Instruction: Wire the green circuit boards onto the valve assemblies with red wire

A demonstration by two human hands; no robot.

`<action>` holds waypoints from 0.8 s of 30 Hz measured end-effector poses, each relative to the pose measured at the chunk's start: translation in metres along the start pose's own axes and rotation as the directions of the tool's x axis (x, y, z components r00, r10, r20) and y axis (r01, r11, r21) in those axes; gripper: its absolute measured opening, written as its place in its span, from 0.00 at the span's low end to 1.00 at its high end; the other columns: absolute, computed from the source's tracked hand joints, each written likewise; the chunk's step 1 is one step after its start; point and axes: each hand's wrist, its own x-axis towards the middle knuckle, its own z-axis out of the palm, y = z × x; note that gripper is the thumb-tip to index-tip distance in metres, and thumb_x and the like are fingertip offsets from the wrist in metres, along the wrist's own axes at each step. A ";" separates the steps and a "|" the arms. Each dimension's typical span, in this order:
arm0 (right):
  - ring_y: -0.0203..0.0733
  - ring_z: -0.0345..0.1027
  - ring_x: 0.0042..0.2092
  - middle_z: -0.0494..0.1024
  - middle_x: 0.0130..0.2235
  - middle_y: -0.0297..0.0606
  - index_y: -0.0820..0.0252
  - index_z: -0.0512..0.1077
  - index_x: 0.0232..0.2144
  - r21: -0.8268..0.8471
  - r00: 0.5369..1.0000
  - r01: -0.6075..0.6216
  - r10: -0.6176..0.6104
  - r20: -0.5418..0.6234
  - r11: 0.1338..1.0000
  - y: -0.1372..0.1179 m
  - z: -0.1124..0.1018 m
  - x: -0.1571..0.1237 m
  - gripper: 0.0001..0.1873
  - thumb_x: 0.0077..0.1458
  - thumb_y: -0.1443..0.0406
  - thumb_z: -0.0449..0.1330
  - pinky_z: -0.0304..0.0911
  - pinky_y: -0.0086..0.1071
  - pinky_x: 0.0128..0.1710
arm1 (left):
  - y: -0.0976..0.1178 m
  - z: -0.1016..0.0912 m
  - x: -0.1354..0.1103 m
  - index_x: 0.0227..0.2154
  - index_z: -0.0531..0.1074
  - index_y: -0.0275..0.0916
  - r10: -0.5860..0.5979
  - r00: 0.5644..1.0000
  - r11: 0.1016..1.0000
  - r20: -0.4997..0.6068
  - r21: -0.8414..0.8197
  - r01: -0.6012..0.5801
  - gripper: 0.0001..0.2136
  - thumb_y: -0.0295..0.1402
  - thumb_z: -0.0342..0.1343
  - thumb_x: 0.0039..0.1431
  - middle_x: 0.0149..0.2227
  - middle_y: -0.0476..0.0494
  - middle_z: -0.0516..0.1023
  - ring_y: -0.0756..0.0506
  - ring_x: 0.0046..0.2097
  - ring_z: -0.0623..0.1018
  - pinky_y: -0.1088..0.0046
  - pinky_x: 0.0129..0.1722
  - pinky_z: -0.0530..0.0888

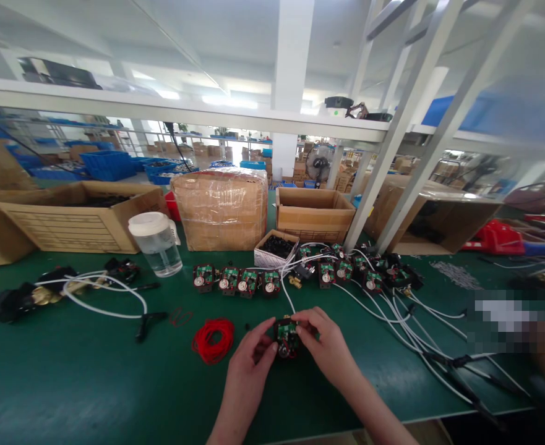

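The left hand (250, 364) and right hand (326, 346) pinch a circuit module (287, 335) in their grip, right of the red coil (213, 340).

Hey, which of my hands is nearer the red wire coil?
Left. Your left hand is just right of the red wire coil, at the circuit-board unit's left side; your right hand is farther right, at the unit's opposite side.
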 end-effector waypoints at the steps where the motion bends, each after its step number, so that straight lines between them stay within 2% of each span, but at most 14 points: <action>1: 0.40 0.70 0.39 0.71 0.39 0.36 0.54 0.76 0.44 -0.004 1.000 -0.002 0.002 0.011 1.000 0.000 -0.001 -0.001 0.15 0.59 0.72 0.55 0.67 0.33 0.40 | 0.000 0.000 0.000 0.55 0.72 0.41 -0.001 1.000 1.000 0.003 0.005 0.001 0.23 0.39 0.56 0.56 0.38 0.45 0.78 0.44 0.38 0.78 0.64 0.42 0.75; 7: 0.38 0.69 0.38 0.70 0.41 0.34 0.51 0.71 0.52 -0.043 0.996 -0.029 0.032 0.083 0.999 0.000 -0.003 -0.010 0.27 0.54 0.77 0.54 0.67 0.32 0.40 | 0.000 -0.002 0.000 0.56 0.71 0.40 -0.015 0.999 1.000 0.039 0.001 0.014 0.24 0.38 0.55 0.56 0.40 0.44 0.78 0.44 0.40 0.79 0.62 0.45 0.76; 11: 0.37 0.69 0.38 0.70 0.41 0.33 0.49 0.69 0.54 -0.053 0.994 -0.048 0.053 0.099 0.997 0.001 -0.002 -0.013 0.33 0.49 0.80 0.54 0.66 0.32 0.40 | 0.002 -0.004 -0.002 0.57 0.70 0.41 -0.023 0.998 1.000 0.064 -0.002 0.023 0.25 0.36 0.55 0.55 0.39 0.45 0.77 0.44 0.40 0.79 0.61 0.45 0.76; 24: 0.38 0.68 0.39 0.71 0.42 0.33 0.49 0.67 0.56 0.020 0.994 -0.060 0.058 0.098 0.998 0.010 0.005 -0.018 0.35 0.47 0.79 0.54 0.66 0.31 0.38 | 0.013 -0.003 -0.003 0.56 0.68 0.40 -0.036 0.995 0.999 0.092 0.001 0.036 0.27 0.32 0.56 0.51 0.42 0.44 0.79 0.44 0.39 0.80 0.62 0.45 0.77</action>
